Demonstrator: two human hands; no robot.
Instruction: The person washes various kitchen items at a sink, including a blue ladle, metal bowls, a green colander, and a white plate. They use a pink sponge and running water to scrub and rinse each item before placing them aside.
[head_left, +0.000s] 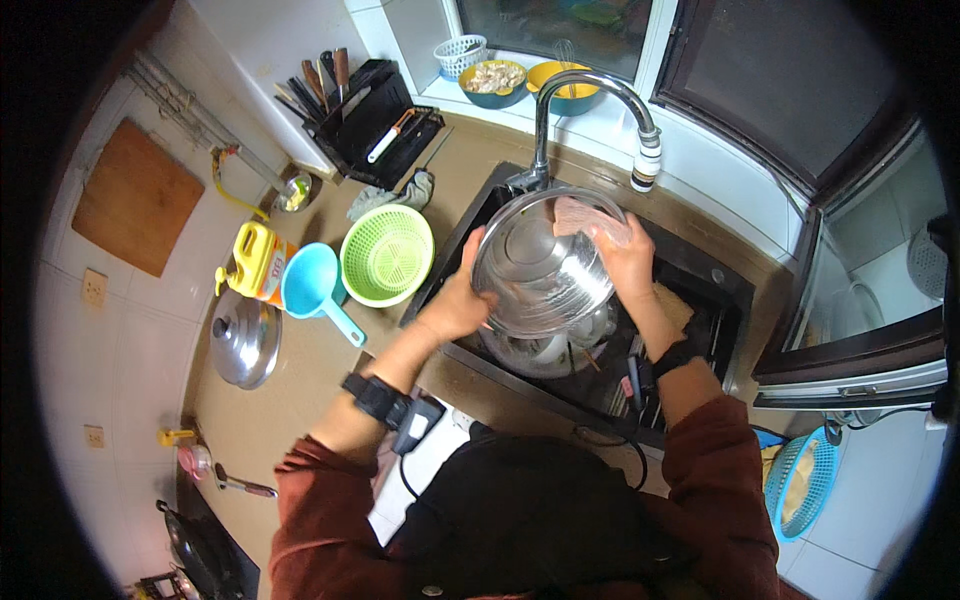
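Observation:
A large stainless steel bowl is held tilted above the black sink, close to the chrome faucet. My left hand grips its left rim. My right hand holds the upper right rim, with a pinkish cloth at its fingers against the bowl. Under the bowl, partly hidden, another bowl with dishes and utensils sits in the sink. A tan scouring pad or sponge lies in the sink to the right of my right wrist.
Left of the sink stand a green colander, a blue strainer or ladle, a yellow-capped jug and a steel lid. Behind them is a black knife rack. Bowls line the windowsill; an open window juts in at right.

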